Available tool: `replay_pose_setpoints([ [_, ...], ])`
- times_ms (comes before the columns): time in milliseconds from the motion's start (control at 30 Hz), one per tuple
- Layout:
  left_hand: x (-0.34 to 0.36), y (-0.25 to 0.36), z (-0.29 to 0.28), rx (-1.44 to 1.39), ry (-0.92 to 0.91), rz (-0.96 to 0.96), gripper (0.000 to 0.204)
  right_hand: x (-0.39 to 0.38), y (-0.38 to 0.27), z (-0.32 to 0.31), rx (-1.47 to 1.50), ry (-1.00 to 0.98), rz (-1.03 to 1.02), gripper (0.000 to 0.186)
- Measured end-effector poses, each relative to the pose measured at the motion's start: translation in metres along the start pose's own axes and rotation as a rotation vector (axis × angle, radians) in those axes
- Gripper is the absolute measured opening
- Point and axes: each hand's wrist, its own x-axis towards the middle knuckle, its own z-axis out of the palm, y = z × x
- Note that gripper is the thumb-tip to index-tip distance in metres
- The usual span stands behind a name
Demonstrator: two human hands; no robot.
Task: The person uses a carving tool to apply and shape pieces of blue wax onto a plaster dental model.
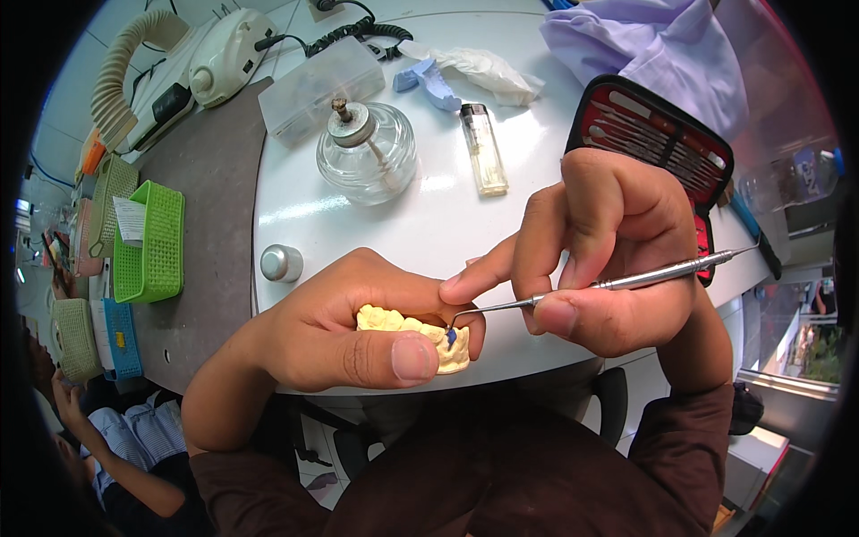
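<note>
My left hand is closed around a pale yellow dental cast, its thumb across the front and fingers behind. A row of molded teeth shows above the thumb, and a patch of dark blue wax sits on the cast near its right end. In my right hand is a thin metal dental wax carver, pinched between thumb and fingers. Its bent tip meets the cast at the blue patch or just above it. One outstretched right finger rests against the left hand's fingers.
Beyond my hands stand a glass spirit burner, a clear lighter, a small metal cap and a plastic box. An open instrument case lies at right. Green baskets line the left; another person sits there.
</note>
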Motion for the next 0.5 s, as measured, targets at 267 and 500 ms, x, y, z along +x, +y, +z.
replay_pose_setpoints([
  [267,-0.0012,0.0002,0.0005,0.016,0.001,0.001,0.040,-0.0005,-0.0007,0.0030,-0.010,0.023,0.024,0.028],
  [500,0.0013,0.0023,-0.0001,0.027,-0.018,0.014,0.038,-0.0009,0.0016,0.0027,0.015,0.018,-0.004,0.026],
])
